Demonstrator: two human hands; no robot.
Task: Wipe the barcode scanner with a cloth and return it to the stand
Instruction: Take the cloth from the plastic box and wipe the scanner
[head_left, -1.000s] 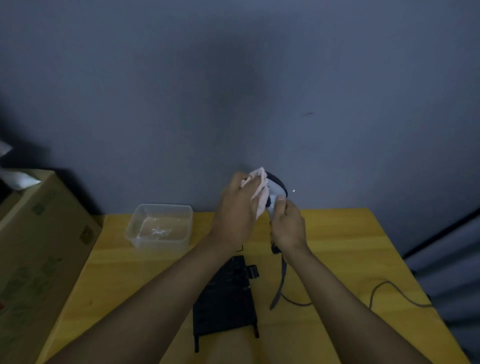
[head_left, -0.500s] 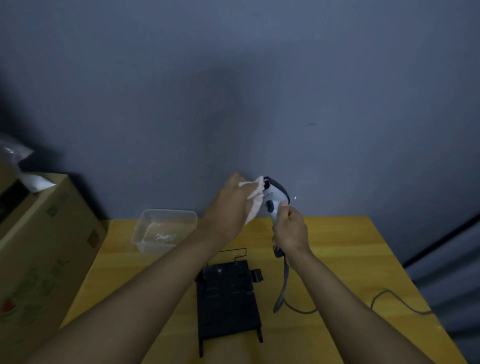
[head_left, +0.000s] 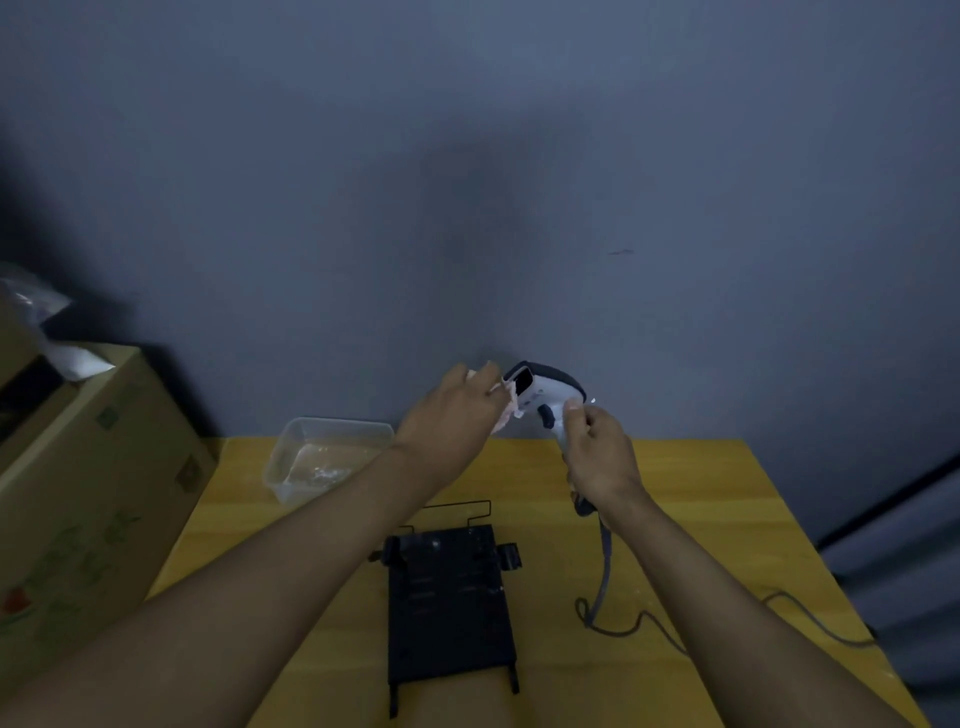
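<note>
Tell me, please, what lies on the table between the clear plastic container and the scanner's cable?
The black stand lies between the container and the cable, in the head view.

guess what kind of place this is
Probably a back room or storeroom used as a plain workbench, not a shop counter: a bare wooden table against a blank grey wall, a cardboard box beside it, and a corded barcode scanner being cleaned.

The worktop (head_left: 675, 519) is yellow wood. The stand (head_left: 449, 603) is black. The barcode scanner (head_left: 548, 397) is white with a black top and a dark button. Its cable (head_left: 605, 566) is grey. The cloth (head_left: 506, 415) is pale pink. The tub (head_left: 324, 457) is clear. The box (head_left: 88, 483) is brown with green marks. The wall (head_left: 467, 182) is blue-grey.
</note>
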